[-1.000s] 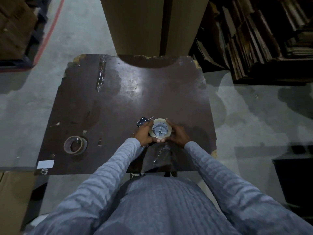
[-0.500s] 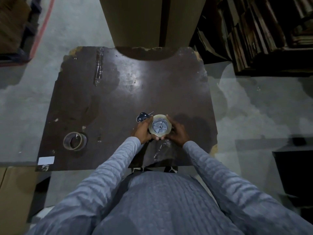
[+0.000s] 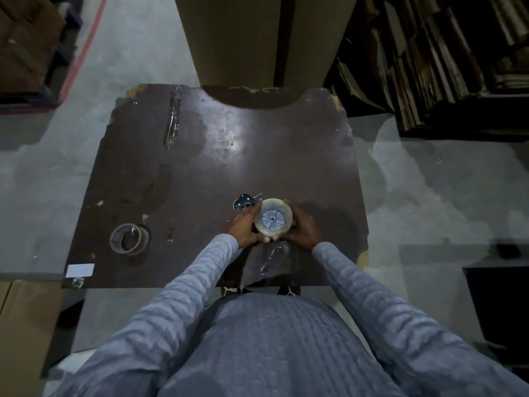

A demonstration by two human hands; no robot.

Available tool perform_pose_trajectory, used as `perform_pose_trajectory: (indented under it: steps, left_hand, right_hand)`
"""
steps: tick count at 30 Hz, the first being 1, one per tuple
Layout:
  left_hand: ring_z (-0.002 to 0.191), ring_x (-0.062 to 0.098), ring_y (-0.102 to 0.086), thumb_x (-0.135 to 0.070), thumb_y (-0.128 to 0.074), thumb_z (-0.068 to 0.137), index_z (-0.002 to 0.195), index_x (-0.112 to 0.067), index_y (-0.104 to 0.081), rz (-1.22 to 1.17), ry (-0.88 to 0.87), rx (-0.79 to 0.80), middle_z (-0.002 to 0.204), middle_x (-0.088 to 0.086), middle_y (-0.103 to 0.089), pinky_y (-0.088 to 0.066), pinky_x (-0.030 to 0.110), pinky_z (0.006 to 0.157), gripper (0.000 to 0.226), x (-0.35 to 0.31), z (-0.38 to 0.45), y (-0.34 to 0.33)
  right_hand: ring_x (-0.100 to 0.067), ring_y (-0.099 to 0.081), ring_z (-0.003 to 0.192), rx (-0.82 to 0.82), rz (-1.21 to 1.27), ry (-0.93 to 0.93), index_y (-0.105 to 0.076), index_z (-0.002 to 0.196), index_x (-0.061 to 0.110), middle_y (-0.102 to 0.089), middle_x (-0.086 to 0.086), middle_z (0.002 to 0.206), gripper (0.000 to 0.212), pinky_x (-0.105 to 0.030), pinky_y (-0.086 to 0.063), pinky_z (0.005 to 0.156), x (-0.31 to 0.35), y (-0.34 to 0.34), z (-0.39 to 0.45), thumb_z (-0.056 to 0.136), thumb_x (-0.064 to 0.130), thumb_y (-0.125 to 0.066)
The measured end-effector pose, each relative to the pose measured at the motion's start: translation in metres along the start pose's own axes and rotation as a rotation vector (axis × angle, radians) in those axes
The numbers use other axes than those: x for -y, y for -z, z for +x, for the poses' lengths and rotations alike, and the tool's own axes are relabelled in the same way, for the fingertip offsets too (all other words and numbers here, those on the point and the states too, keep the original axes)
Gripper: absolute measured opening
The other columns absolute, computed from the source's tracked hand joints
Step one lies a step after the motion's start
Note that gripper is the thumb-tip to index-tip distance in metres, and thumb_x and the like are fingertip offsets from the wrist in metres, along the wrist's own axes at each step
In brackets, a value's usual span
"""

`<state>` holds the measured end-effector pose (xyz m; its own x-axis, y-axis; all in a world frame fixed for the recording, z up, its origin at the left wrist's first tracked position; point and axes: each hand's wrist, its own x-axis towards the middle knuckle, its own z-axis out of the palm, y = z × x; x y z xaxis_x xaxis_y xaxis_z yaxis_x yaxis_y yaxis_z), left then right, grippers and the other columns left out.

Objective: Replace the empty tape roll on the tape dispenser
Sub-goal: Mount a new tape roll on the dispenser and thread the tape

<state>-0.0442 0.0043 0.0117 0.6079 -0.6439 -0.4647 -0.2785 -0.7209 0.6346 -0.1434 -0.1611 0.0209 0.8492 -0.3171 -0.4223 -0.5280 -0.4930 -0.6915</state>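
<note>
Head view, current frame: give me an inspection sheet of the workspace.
Surface: dark brown table, worn, chipped edges, tape residue.
Job's things: clear tape roll on grey hub, held over table; empty core lying left; dispenser mostly hidden.
Clutter: white label at near-left corner.
Grippers: left hand and right hand grip the roll's sides.
Cables: nothing seen.
Surroundings: concrete floor, cardboard sheets, red floor line.

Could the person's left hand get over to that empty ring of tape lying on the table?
Probably yes. The empty roll lies alone on the table, on the left hand's side, with nothing between them. But that hand and the right hand are gripping the new tape roll, so it would have to let go.
</note>
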Motion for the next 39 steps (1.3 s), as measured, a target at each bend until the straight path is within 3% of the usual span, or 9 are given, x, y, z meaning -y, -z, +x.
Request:
perform_pose_trajectory:
  steps: [4, 8, 16, 22, 32, 34, 37, 39]
  left_hand:
    - [0.150, 0.030, -0.027, -0.026, -0.090, 0.070, 0.157, -0.013, -0.028, 0.090, -0.051, -0.041, 0.161, 0.008, -0.033, -0.026, 0.039, 0.122, 0.108, 0.003, 0.001, 0.003]
    - [0.150, 0.028, -0.028, -0.036, -0.089, 0.069, 0.156, -0.015, -0.031, 0.147, -0.082, -0.036, 0.162, 0.005, -0.034, -0.019, 0.037, 0.124, 0.107, 0.002, 0.007, 0.010]
    - [0.146, 0.033, -0.028, -0.031, -0.087, 0.072, 0.154, -0.017, -0.038, 0.233, -0.025, -0.042, 0.157, 0.006, -0.034, -0.026, 0.035, 0.121, 0.096, 0.005, 0.014, 0.001]
    - [0.142, 0.032, -0.031, -0.035, -0.083, 0.071, 0.152, -0.028, -0.036, 0.357, 0.001, -0.036, 0.151, 0.002, -0.034, -0.045, 0.052, 0.107, 0.094, 0.005, 0.013, 0.004]
    - [0.142, 0.031, -0.032, -0.035, -0.083, 0.071, 0.151, -0.031, -0.037, 0.397, 0.021, -0.036, 0.152, 0.001, -0.032, -0.047, 0.053, 0.104, 0.093, 0.005, 0.013, 0.005]
    - [0.139, 0.031, -0.037, -0.039, -0.083, 0.070, 0.148, -0.029, -0.040, 0.360, 0.015, -0.051, 0.150, 0.001, -0.037, -0.049, 0.053, 0.102, 0.090, 0.002, 0.011, 0.003]
    - [0.125, 0.031, -0.055, -0.039, -0.073, 0.073, 0.136, -0.028, -0.049, 0.174, 0.022, -0.084, 0.141, 0.001, -0.050, -0.054, 0.051, 0.095, 0.069, -0.002, 0.008, -0.001]
    - [0.123, 0.033, -0.057, -0.032, -0.070, 0.074, 0.135, -0.026, -0.048, 0.139, 0.026, -0.045, 0.141, 0.003, -0.049, -0.053, 0.051, 0.097, 0.066, -0.004, 0.008, -0.002]
  right_hand:
    - [-0.027, -0.056, 0.132, 0.061, -0.165, 0.027, -0.041, 0.149, 0.015, -0.057, -0.007, 0.144, 0.102, -0.035, -0.047, 0.108, 0.009, 0.006, 0.007, 0.063, 0.032, -0.093]
    - [-0.034, -0.051, 0.135, 0.161, -0.290, 0.005, -0.027, 0.158, 0.022, -0.050, -0.017, 0.146, 0.115, -0.039, -0.045, 0.112, 0.013, 0.006, 0.015, 0.064, 0.036, -0.093]
    - [-0.032, -0.047, 0.141, 0.053, -0.151, -0.088, -0.028, 0.159, 0.017, -0.047, -0.016, 0.152, 0.124, -0.041, -0.041, 0.116, 0.000, -0.006, 0.011, 0.057, 0.032, -0.098]
    - [-0.030, -0.050, 0.139, 0.036, -0.147, -0.113, -0.027, 0.159, 0.017, -0.052, -0.013, 0.150, 0.125, -0.038, -0.041, 0.114, 0.001, -0.012, 0.013, 0.057, 0.035, -0.097]
    - [-0.034, -0.049, 0.139, 0.041, -0.178, -0.116, -0.023, 0.160, 0.018, -0.050, -0.016, 0.150, 0.123, -0.038, -0.042, 0.113, 0.008, -0.012, 0.008, 0.062, 0.033, -0.095]
    - [-0.035, -0.052, 0.135, 0.058, -0.209, -0.121, -0.027, 0.158, 0.017, -0.054, -0.015, 0.147, 0.116, -0.039, -0.045, 0.108, 0.010, -0.009, 0.007, 0.064, 0.036, -0.093]
    - [-0.030, -0.064, 0.121, 0.073, -0.278, -0.095, -0.053, 0.137, 0.020, -0.067, -0.007, 0.130, 0.082, -0.036, -0.054, 0.098, 0.012, -0.002, 0.009, 0.066, 0.039, -0.088]
    - [-0.030, -0.067, 0.117, 0.079, -0.319, -0.070, -0.060, 0.129, 0.018, -0.070, -0.008, 0.125, 0.064, -0.036, -0.055, 0.095, 0.012, 0.002, 0.009, 0.072, 0.034, -0.084]
